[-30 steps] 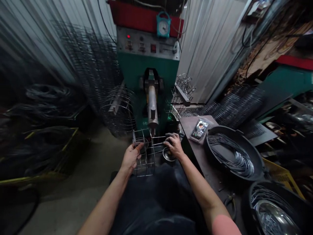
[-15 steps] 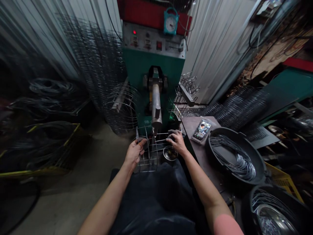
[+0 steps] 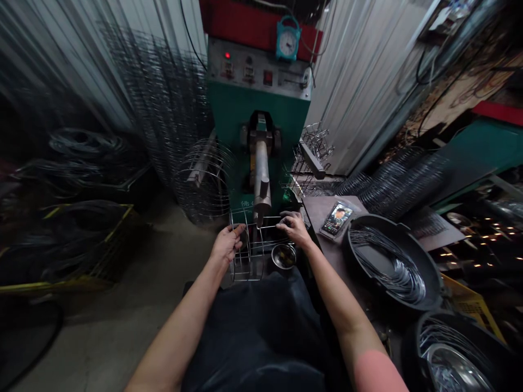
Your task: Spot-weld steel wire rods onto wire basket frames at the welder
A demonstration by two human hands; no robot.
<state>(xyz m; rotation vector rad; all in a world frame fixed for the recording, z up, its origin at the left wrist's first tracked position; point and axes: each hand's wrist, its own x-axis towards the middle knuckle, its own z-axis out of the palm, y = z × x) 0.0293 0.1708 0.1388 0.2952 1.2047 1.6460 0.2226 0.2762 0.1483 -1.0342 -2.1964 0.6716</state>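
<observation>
- Wire cage: a round-ended frame of steel rods, lying on its side at lower centre of the frame, directly below the machine's arm.
- Left hand: at the cage's left end, its grip clamped on the wires.
- Right hand: at the cage's right side, its grip closed over the cross rods.
- Metal arm: hangs from the green machine, with its tip just at the cage's upper rods. Whether they touch is hard to tell.
- Steel bowl: just right of the cage, below the right hand.
- Tabletop: right of the hands, bearing a phone.
- Black tub: right of the phone, holding bent wire.
- Second black tub: at the lower right corner, holding a steel dish.
- Wire cages: more stand left of the machine, and others stand to its right.
- Clock: hangs at top centre, on the machine's red top.
</observation>
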